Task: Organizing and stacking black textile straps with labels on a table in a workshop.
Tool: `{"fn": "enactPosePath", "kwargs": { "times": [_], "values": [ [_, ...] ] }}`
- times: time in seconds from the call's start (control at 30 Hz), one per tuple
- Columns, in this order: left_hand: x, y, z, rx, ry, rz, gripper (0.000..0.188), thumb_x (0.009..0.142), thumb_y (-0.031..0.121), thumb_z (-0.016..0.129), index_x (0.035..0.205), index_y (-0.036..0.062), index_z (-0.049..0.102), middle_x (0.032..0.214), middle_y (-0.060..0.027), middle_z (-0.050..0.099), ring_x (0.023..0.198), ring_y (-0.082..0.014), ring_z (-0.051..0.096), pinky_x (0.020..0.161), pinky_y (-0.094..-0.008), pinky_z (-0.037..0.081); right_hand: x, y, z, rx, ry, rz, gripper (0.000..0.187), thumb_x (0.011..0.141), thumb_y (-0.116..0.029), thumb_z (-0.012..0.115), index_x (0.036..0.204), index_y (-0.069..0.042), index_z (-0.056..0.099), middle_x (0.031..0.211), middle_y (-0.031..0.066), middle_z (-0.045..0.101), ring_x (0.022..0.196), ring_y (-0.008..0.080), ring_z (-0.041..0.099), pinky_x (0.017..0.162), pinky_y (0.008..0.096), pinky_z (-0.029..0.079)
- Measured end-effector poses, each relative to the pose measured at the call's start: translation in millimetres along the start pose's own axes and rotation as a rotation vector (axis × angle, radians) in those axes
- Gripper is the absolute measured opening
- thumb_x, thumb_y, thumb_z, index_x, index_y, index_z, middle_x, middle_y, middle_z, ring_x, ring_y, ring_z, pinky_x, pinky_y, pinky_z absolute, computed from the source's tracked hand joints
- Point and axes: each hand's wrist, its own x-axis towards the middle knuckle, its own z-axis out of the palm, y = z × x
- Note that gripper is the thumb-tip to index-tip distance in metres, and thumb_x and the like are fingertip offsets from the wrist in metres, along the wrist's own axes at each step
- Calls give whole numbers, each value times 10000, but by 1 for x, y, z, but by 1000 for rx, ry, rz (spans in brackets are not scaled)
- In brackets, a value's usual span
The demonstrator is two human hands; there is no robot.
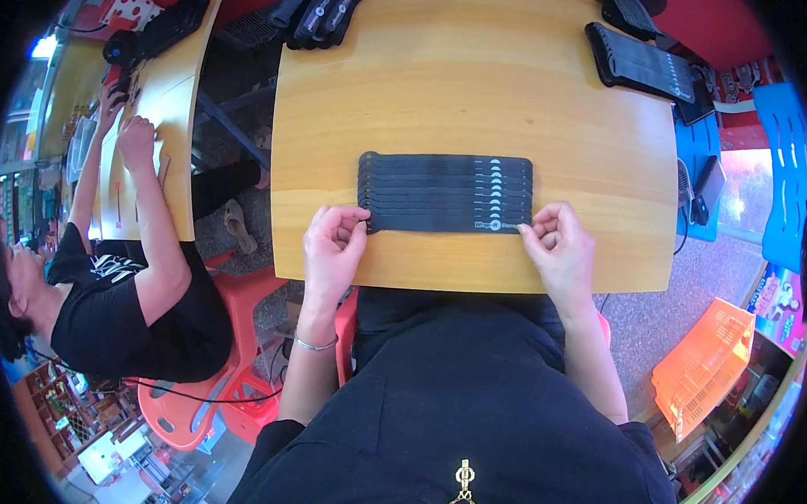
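Observation:
Several flat black straps [432,186] lie on the wooden table in front of me, overlapped like shingles in one neat block. Their left ends are rounded, and pale printed marks line up near their right ends. My left hand [333,245] pinches the left end of the nearest strap between thumb and fingers. At that strap's opposite end, the thumb and fingertips of my right hand [559,250] are closed on its corner. The strap lies straight along the front of the block.
Bundles of black straps [318,14] sit at the table's far left, and another bundle [645,65] at the far right. On my left a co-worker [126,304] sits at another table [165,84]. An orange crate [706,365] and a blue chair [784,167] stand to the right.

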Motion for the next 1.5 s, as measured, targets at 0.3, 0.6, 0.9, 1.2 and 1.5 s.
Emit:
{"fn": "enactPosePath", "kwargs": {
  "times": [0.3, 0.6, 0.9, 1.2, 1.5],
  "values": [
    [-10, 23, 8, 255, 47, 160, 239, 764, -9, 703, 989, 36, 636, 799, -35, 457, 558, -87, 443, 505, -224, 388, 0, -2, -1, -12, 0, -10, 189, 775, -47, 719, 883, -36, 564, 662, 25, 602, 514, 57, 529, 506, 224, 442],
    [-25, 43, 39, 537, -20, 616, 435, 756, 133, 717, 1162, 33, 598, 1146, -152, 569, 1129, -297, 522, 982, -440, 407, 0, -3, -1, -23, -8, -13, 214, 790, -62, 713, 917, -30, 544, 670, 35, 602, 527, 80, 547, 518, 243, 454],
    [-38, 54, 83, 728, -475, 766, 770, 807, 430, 648, 1391, 0, 389, 1488, -151, 330, 1409, -299, 257, 1141, -493, 179, 0, 1, 1, -21, 9, -45, 236, 796, -72, 711, 947, -34, 533, 677, 50, 602, 535, 100, 556, 517, 268, 459],
    [-41, 50, 91, 808, -506, 728, 823, 835, 539, 558, 1411, -13, 352, 1520, -157, 262, 1430, -291, 201, 1140, -544, 104, -1, 3, 0, -39, 11, -52, 238, 795, -72, 710, 943, -33, 527, 669, 67, 609, 527, 130, 577, 513, 288, 461],
    [-43, 48, 94, 806, -484, 713, 854, 822, 571, 551, 1404, -24, 357, 1519, -160, 261, 1430, -294, 195, 1134, -567, 77, -3, 7, 5, -85, 77, -141, 191, 799, -37, 694, 913, -28, 541, 739, 80, 567, 544, 146, 540, 518, 301, 458]
  ]
}}
